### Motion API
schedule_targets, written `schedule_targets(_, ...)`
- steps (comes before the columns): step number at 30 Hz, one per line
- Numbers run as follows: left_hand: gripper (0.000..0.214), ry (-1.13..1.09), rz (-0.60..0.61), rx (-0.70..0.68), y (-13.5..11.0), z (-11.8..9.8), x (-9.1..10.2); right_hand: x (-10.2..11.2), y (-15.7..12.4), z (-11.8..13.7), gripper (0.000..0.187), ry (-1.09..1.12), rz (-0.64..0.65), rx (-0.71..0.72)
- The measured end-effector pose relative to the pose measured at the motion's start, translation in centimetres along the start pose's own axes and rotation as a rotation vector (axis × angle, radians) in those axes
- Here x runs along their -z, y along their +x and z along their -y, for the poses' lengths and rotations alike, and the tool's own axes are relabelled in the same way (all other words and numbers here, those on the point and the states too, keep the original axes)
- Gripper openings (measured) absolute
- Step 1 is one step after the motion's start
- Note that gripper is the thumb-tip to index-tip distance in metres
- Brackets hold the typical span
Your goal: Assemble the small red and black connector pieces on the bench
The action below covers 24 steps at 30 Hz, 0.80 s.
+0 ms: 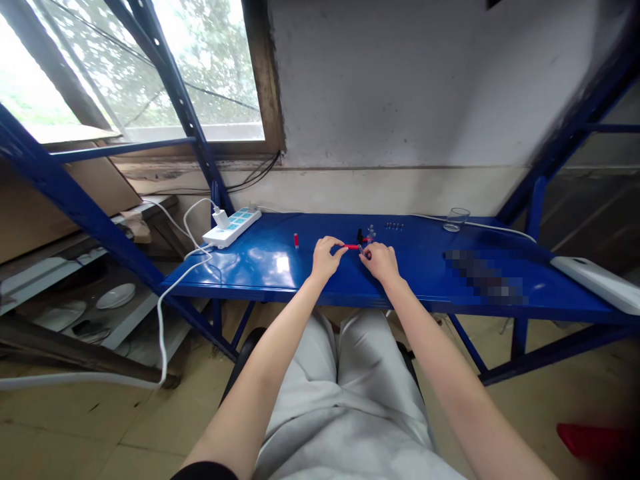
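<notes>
My left hand (326,258) is closed, its thumb and forefinger pinching the left end of a slim red tube (352,247) held level just over the blue tabletop. At the tube's other end, my right hand (383,261) is closed in a pinch on a small clear piece (361,249); whether the two parts are joined is too small to tell. Just beyond the right fingers is a cluster of small clear, black and red parts (370,235). Left of my hands, a short red cylinder with a whitish end (296,241) stands upright.
Several tiny metal pieces (395,226) lie in rows behind my right hand. A clear glass cup (454,223), a blurred-out dark object (483,275) and a white flat box-like object (600,280) are to the right. A power strip (231,230) with white cables sits at the left.
</notes>
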<state>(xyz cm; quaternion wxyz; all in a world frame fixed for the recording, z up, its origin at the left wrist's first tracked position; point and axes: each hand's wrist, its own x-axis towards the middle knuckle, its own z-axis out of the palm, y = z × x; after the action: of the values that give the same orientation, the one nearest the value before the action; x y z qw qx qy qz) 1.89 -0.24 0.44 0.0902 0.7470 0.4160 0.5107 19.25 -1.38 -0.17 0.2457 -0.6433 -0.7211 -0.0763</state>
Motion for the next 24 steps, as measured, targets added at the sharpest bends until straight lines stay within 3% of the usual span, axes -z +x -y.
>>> schedule_targets(11, 0.009, 0.024, 0.007, -0.018, 0.0, -0.3, 0.1, 0.0, -0.2, 0.5, 0.013, -0.029, -0.003, 0.075)
schedule_targets(16, 0.019, 0.051, 0.007, -0.106, -0.2, -0.6, 0.0, 0.1, -0.3, 0.7, 0.011, -0.043, 0.003, 0.069)
schedule_targets(24, 0.034, 0.156, 0.169, -0.285, -0.9, -1.4, -0.2, -0.1, -0.3, 0.5, 0.013, 0.025, -0.022, 0.041)
